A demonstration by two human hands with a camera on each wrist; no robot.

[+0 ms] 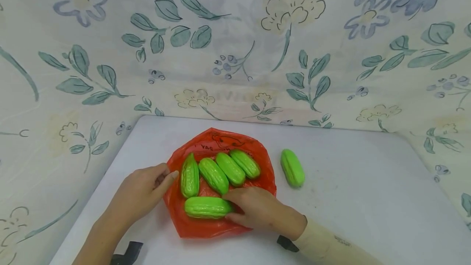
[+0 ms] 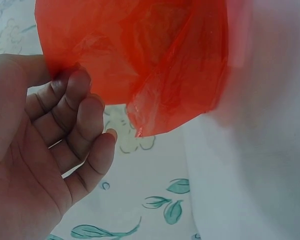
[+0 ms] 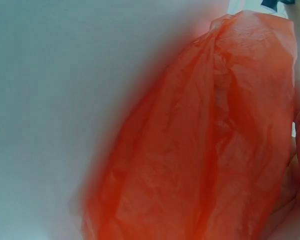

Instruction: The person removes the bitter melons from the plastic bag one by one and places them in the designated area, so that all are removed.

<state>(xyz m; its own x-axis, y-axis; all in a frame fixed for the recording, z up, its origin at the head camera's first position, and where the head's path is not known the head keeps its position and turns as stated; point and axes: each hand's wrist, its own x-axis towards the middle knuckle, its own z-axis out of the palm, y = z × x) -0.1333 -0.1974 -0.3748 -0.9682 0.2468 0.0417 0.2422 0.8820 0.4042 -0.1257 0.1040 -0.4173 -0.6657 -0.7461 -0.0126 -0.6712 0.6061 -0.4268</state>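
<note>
A red plastic bag lies spread wide on the white table, its rim standing up. Inside it are several bright green, ridged gourds, most side by side toward the back. My left hand pinches the bag's left rim between thumb and fingers; the left wrist view shows the film at the fingertips. Reaching over the bag's right front side, my right hand grips the right end of the front gourd, which lies crosswise. In the right wrist view, the bag's wall hides most of that hand.
One more green gourd lies on the table just right of the bag. A flower-patterned cloth stands behind and at both sides of the table. Black straps show near the wrists at the front edge.
</note>
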